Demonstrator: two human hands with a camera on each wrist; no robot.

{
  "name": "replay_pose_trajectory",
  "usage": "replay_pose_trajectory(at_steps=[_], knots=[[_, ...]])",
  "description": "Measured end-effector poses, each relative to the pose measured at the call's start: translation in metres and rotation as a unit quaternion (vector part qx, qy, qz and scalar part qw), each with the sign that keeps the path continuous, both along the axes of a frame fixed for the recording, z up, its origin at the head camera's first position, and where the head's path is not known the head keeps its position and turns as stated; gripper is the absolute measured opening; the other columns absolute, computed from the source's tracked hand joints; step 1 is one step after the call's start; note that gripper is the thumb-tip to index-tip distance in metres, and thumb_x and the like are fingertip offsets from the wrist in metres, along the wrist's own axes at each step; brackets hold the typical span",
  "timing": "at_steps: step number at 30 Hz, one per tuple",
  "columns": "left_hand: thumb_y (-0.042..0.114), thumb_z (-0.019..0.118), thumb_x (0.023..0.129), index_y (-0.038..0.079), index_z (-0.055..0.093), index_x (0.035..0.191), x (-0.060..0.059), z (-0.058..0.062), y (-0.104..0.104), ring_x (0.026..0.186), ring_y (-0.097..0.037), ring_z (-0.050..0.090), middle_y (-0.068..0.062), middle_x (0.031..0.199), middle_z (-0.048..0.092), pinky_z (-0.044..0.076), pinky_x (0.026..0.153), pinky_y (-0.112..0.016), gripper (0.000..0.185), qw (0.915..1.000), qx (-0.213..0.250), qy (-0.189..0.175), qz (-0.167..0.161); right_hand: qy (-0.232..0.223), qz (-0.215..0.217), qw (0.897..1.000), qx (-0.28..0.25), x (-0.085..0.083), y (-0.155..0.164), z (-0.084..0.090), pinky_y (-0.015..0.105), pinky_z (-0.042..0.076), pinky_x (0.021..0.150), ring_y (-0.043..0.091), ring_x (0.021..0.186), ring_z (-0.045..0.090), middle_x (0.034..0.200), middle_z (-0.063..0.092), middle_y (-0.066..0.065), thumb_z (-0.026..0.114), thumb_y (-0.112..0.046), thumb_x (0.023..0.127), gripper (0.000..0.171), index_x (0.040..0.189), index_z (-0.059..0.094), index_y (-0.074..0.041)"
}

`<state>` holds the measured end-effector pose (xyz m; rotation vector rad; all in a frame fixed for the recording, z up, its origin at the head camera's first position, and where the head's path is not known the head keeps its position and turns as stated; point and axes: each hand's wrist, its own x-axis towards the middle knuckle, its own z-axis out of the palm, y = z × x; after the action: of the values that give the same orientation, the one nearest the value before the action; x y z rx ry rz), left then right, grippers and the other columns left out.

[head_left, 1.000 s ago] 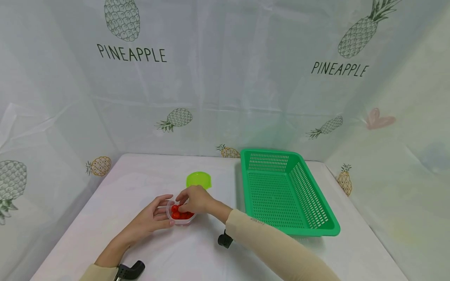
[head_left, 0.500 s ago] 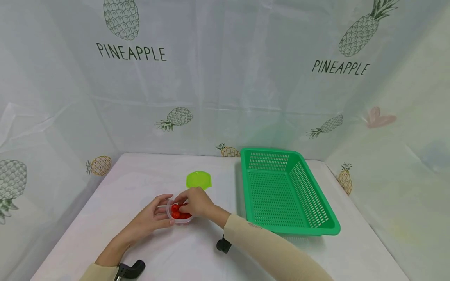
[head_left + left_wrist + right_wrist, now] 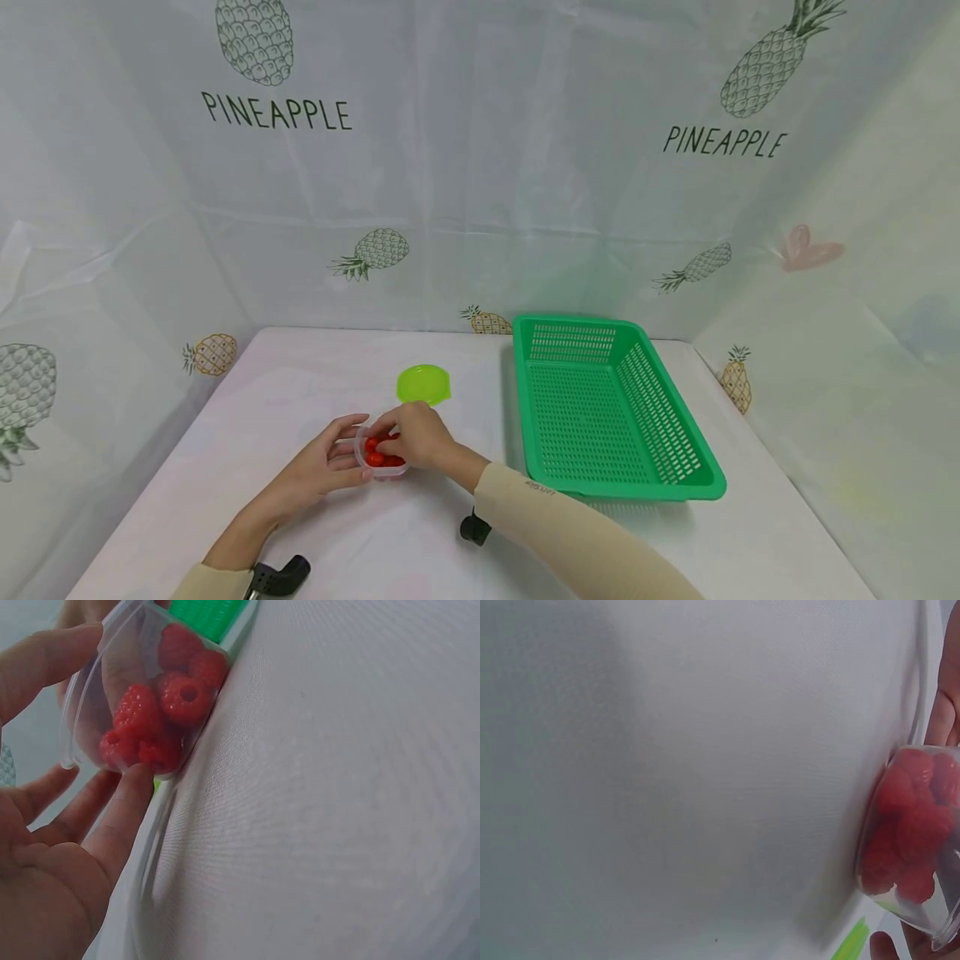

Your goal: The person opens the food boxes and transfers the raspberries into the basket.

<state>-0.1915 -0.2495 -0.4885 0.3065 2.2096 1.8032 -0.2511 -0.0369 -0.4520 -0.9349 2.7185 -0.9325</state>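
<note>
A small clear plastic container (image 3: 386, 473) holding several red raspberries (image 3: 375, 458) stands on the table, left of the middle. My left hand (image 3: 324, 467) cups its left side, thumb on one side and fingers on the other; in the left wrist view, fingertips touch the wall beside the raspberries (image 3: 139, 712). From the right, my right hand (image 3: 422, 435) dips curled fingers and thumb into the container among the fruit. Its fingertips are hidden, so whether they pinch a raspberry cannot be seen. The right wrist view catches raspberries (image 3: 907, 825) through the container wall.
A bright green lid (image 3: 422, 383) lies flat just behind the container. To the right stands a large green slotted basket (image 3: 592, 417) with nothing in it. A white cloth with printed pineapples (image 3: 382, 248) hangs along the back and sides of the table.
My right hand and forearm have shifted slightly left and toward me over the container. My left hand and the container stay in place.
</note>
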Motion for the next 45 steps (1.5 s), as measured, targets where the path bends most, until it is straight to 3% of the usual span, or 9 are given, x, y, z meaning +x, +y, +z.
replay_pose_trajectory(at_steps=[7, 12, 15, 19, 24, 35, 40, 45], knots=[[0.018, 0.084, 0.093, 0.010, 0.028, 0.164, -0.001, 0.001, 0.002, 0.137, -0.039, 0.058, -0.026, 0.158, 0.040, 0.056, 0.099, -0.026, 0.091, 1.0000, -0.002, -0.001, 0.001, 0.014, -0.008, 1.000, -0.006, 0.000, 0.003, 0.001, 0.014, 0.049, 0.078, 0.009, 0.100, 0.070, 0.102, 0.081, -0.010, 0.083, -0.014, 0.094, 0.018, 0.111, 0.085, -0.019], [0.021, 0.085, 0.092, 0.013, 0.031, 0.163, -0.002, 0.002, 0.003, 0.137, -0.038, 0.057, -0.025, 0.157, 0.040, 0.057, 0.101, -0.030, 0.090, 0.9998, -0.017, -0.003, 0.011, 0.017, -0.025, 1.000, -0.006, 0.003, 0.009, 0.010, 0.013, 0.050, 0.073, 0.010, 0.095, 0.070, 0.099, 0.081, -0.007, 0.082, -0.013, 0.095, 0.016, 0.110, 0.085, -0.017], [0.022, 0.085, 0.092, 0.014, 0.032, 0.162, -0.002, 0.002, 0.003, 0.137, -0.039, 0.057, -0.024, 0.158, 0.042, 0.057, 0.102, -0.032, 0.089, 0.9996, -0.023, -0.002, 0.016, 0.013, -0.047, 0.999, -0.011, 0.004, 0.013, 0.018, 0.016, 0.049, 0.077, 0.012, 0.101, 0.068, 0.098, 0.081, -0.007, 0.081, -0.013, 0.095, 0.016, 0.110, 0.084, -0.017], [0.023, 0.085, 0.092, 0.013, 0.032, 0.163, -0.002, 0.003, 0.002, 0.137, -0.039, 0.058, -0.024, 0.159, 0.042, 0.057, 0.103, -0.033, 0.089, 0.9994, -0.029, 0.000, 0.018, 0.025, -0.054, 0.998, -0.007, 0.003, 0.018, 0.034, 0.025, 0.049, 0.086, 0.014, 0.106, 0.067, 0.096, 0.080, -0.008, 0.082, -0.015, 0.095, 0.015, 0.110, 0.085, -0.019], [0.023, 0.084, 0.092, 0.012, 0.032, 0.163, -0.002, 0.003, 0.002, 0.136, -0.039, 0.058, -0.024, 0.158, 0.043, 0.057, 0.103, -0.033, 0.089, 0.9993, -0.034, 0.002, 0.018, 0.020, -0.030, 0.999, -0.010, -0.001, 0.028, 0.064, 0.022, 0.051, 0.084, 0.009, 0.097, 0.068, 0.095, 0.079, -0.010, 0.082, -0.015, 0.095, 0.013, 0.108, 0.084, -0.018], [0.022, 0.086, 0.091, 0.012, 0.032, 0.163, -0.004, 0.002, 0.005, 0.136, -0.038, 0.058, -0.023, 0.158, 0.043, 0.055, 0.104, -0.031, 0.090, 0.9995, -0.028, 0.005, 0.016, 0.020, 0.043, 0.998, -0.028, -0.024, 0.085, 0.128, 0.024, 0.057, 0.088, 0.011, 0.100, 0.072, 0.105, 0.080, -0.005, 0.079, -0.014, 0.098, 0.018, 0.116, 0.082, -0.013], [0.020, 0.085, 0.091, 0.013, 0.032, 0.163, -0.002, 0.001, 0.001, 0.136, -0.037, 0.058, -0.023, 0.158, 0.043, 0.055, 0.104, -0.030, 0.090, 0.9993, -0.031, 0.007, 0.019, 0.007, 0.050, 0.998, -0.045, -0.039, 0.114, 0.138, 0.027, 0.059, 0.091, 0.013, 0.100, 0.073, 0.108, 0.079, -0.003, 0.078, -0.011, 0.098, 0.020, 0.118, 0.080, -0.012], [0.019, 0.085, 0.091, 0.012, 0.032, 0.163, -0.001, -0.001, 0.001, 0.136, -0.037, 0.057, -0.023, 0.158, 0.043, 0.056, 0.103, -0.030, 0.090, 0.9994, -0.030, 0.006, 0.019, -0.004, 0.015, 0.999, -0.048, -0.054, 0.150, 0.138, 0.030, 0.061, 0.086, 0.015, 0.101, 0.074, 0.109, 0.078, -0.003, 0.077, -0.012, 0.099, 0.020, 0.118, 0.080, -0.015]])
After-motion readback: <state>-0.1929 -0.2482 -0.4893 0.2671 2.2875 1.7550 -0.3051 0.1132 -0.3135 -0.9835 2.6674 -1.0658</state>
